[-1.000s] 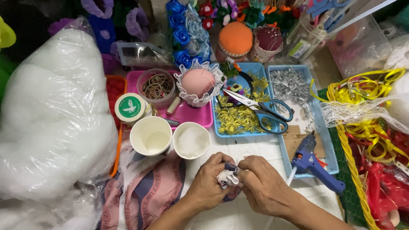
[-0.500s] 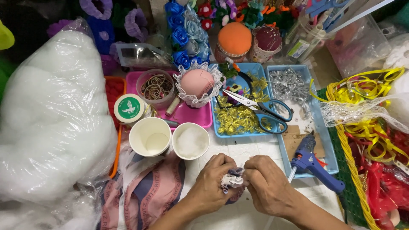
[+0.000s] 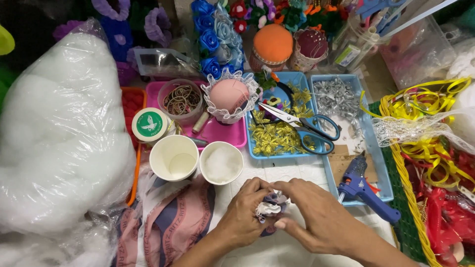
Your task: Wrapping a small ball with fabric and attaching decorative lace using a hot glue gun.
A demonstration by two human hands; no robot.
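Just below the fluff-filled paper cup [image 3: 221, 162], our left hand [image 3: 246, 215] and right hand [image 3: 316, 217] pinch a small lace-trimmed fabric bundle [image 3: 269, 208], fingers clenched around it. We risk the gathers slipping loose, or nudging the blue glue gun [image 3: 365, 190] right of the cup.

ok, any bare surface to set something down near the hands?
Little. One bare white strip lies between the blue tray of gold trim and the hands. Left holds two white paper cups and striped cloth; right, the blue glue gun.
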